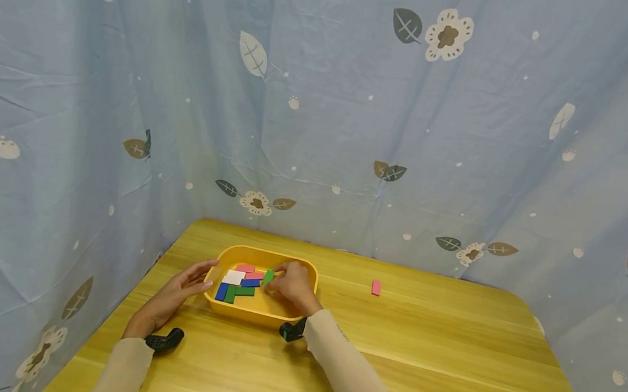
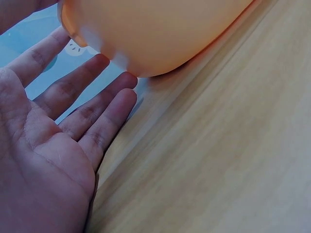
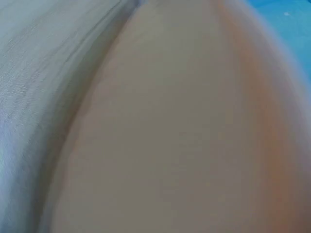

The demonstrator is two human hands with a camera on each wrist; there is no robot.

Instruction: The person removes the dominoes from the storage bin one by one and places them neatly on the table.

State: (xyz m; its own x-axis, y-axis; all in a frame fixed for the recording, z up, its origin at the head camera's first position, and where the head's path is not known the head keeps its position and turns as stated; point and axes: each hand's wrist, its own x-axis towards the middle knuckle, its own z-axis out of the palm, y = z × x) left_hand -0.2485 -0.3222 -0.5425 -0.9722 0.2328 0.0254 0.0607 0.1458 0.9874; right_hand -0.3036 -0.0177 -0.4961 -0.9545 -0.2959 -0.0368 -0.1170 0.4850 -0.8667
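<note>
From here I see my right hand [image 1: 292, 285] pinching a light-green rectangular block [image 1: 268, 275] inside the yellow tray [image 1: 262, 317], near its middle. My left hand [image 1: 176, 291], fingers relaxed, touches the tray's left end. The block seems light and stiff, best held by its edges.

Soft head-view light, heavy right-wrist-view blur.

A curtained-off table nook, whether in a home or a studio cannot be told: pale blue fabric curtains [image 1: 326, 100], printed with white flowers [image 1: 448, 36], leaves [image 1: 253, 53] and paw prints [image 1: 4, 147], surround a yellowish wood-grain table [image 1: 445, 351].
</note>
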